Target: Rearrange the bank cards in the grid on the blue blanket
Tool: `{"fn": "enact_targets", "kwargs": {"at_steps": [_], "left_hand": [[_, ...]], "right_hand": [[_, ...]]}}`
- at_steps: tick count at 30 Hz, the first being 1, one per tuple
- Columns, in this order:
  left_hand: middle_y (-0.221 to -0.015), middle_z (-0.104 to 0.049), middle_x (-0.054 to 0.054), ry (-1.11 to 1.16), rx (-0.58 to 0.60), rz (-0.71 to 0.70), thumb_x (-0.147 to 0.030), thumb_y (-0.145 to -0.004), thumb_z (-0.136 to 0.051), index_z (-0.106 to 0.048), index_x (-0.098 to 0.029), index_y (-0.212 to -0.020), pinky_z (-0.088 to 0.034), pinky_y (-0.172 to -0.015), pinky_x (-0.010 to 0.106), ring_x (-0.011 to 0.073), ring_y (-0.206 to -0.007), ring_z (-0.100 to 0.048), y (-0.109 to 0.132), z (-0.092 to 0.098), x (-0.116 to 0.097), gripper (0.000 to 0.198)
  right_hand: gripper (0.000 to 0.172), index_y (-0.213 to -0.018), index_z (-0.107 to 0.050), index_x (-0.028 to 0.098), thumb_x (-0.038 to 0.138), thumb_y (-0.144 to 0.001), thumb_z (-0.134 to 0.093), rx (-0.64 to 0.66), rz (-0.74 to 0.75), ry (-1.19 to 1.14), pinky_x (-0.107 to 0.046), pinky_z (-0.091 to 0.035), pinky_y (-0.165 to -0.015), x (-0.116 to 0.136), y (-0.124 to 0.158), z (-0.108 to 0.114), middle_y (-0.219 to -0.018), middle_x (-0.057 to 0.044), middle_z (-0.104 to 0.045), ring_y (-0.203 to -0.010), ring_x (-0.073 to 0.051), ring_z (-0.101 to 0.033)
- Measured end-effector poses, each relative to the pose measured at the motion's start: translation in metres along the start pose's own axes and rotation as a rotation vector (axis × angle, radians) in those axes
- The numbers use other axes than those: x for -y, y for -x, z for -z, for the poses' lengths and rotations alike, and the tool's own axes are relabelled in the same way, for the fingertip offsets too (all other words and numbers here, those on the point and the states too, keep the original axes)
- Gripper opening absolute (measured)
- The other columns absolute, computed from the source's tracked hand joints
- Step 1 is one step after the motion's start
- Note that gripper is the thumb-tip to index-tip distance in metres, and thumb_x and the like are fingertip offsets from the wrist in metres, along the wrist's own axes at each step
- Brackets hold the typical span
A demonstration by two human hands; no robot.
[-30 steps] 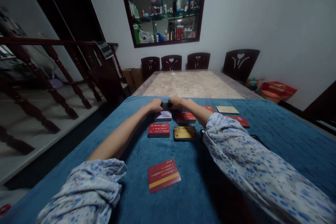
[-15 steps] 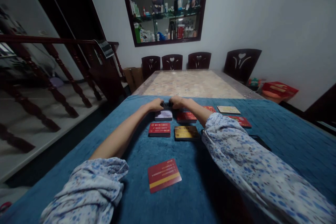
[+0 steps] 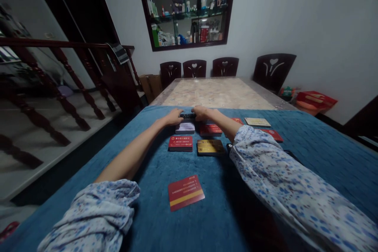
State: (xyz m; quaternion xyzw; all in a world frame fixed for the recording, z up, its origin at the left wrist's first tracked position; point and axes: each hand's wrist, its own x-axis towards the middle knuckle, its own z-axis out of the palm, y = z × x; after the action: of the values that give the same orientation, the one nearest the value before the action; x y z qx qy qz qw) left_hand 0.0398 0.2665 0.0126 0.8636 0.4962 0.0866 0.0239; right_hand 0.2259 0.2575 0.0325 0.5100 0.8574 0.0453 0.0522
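Note:
Both arms reach forward over the blue cloth. My left hand [image 3: 175, 117] and my right hand [image 3: 201, 113] grip the two ends of a dark stack of cards [image 3: 188, 115] between them. Just in front of it lies a pale purple stack [image 3: 185, 127], with a red stack [image 3: 210, 129] to its right. Nearer to me are another red stack [image 3: 180, 143] and a gold stack [image 3: 210, 147]. A single red card [image 3: 186, 192] with a yellow stripe lies flat, closest to me.
Right of my right forearm are a cream stack [image 3: 257, 122] and a red stack [image 3: 273, 135]; my sleeve partly covers a dark object. Beyond the blue cloth [image 3: 159, 173] is the bare tabletop [image 3: 211, 90], with chairs [image 3: 226, 67] behind it.
The dark stack between my hands has tilted a little, showing more of its face. The view has shifted slightly; the other cards keep their places on the cloth.

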Motion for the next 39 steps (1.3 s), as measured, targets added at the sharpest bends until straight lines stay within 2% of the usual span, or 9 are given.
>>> {"fn": "enact_targets", "kwargs": {"at_steps": [5,7,11,19,33,39], "left_hand": [[-0.131,-0.058,0.015,-0.001,-0.083,0.008,-0.022,-0.087,-0.054,-0.057,-0.012,-0.131,-0.041,-0.111,0.036,0.0267,-0.126,-0.053,0.017,0.001,-0.003,0.045],[-0.131,-0.057,0.016,0.002,-0.122,0.002,-0.02,-0.087,-0.054,-0.058,-0.012,-0.13,-0.042,-0.11,0.039,0.0274,-0.125,-0.052,0.025,0.001,-0.004,0.044],[-0.124,-0.059,0.014,0.02,-0.207,-0.025,-0.016,-0.086,-0.054,-0.061,-0.014,-0.124,-0.044,-0.106,0.044,0.0273,-0.119,-0.054,0.043,0.002,-0.009,0.039],[-0.124,-0.059,0.015,-0.028,-0.244,-0.027,-0.016,-0.089,-0.051,-0.064,-0.014,-0.119,-0.044,-0.101,0.049,0.0302,-0.117,-0.053,0.089,0.007,-0.028,0.032],[-0.12,-0.062,0.012,0.008,-0.276,-0.042,-0.015,-0.091,-0.05,-0.064,-0.018,-0.11,-0.041,-0.097,0.045,0.0269,-0.114,-0.055,0.154,0.005,-0.042,0.024],[-0.114,-0.063,0.011,0.042,-0.316,-0.132,-0.011,-0.092,-0.051,-0.064,-0.017,-0.106,-0.041,-0.092,0.042,0.0251,-0.11,-0.057,0.188,0.001,-0.057,0.02]], "right_hand": [[0.05,-0.128,-0.065,0.011,0.012,-0.077,-0.065,-0.09,0.024,-0.011,-0.028,-0.048,-0.092,0.001,0.019,0.009,-0.124,-0.018,-0.067,-0.114,-0.027,-0.064],[0.048,-0.13,-0.064,0.013,0.014,-0.082,-0.062,-0.129,0.03,-0.024,-0.027,-0.047,-0.091,0.003,0.029,0.012,-0.126,-0.017,-0.066,-0.115,-0.026,-0.062],[0.033,-0.118,-0.07,0.015,0.019,-0.091,-0.052,-0.189,0.021,-0.043,-0.028,-0.046,-0.082,0.012,0.048,0.014,-0.12,-0.016,-0.068,-0.108,-0.025,-0.064],[0.029,-0.105,-0.072,0.017,0.017,-0.095,-0.046,-0.277,0.049,-0.09,-0.025,-0.039,-0.072,0.036,0.087,0.013,-0.111,-0.012,-0.072,-0.096,-0.021,-0.065],[0.032,-0.112,-0.07,0.016,0.01,-0.087,-0.052,-0.283,0.138,-0.185,-0.026,-0.042,-0.073,0.064,0.15,-0.006,-0.108,-0.012,-0.069,-0.097,-0.021,-0.064],[0.023,-0.105,-0.069,0.017,0.012,-0.091,-0.052,-0.34,0.239,-0.249,-0.027,-0.042,-0.072,0.074,0.175,-0.023,-0.101,-0.011,-0.068,-0.092,-0.02,-0.062]]}}
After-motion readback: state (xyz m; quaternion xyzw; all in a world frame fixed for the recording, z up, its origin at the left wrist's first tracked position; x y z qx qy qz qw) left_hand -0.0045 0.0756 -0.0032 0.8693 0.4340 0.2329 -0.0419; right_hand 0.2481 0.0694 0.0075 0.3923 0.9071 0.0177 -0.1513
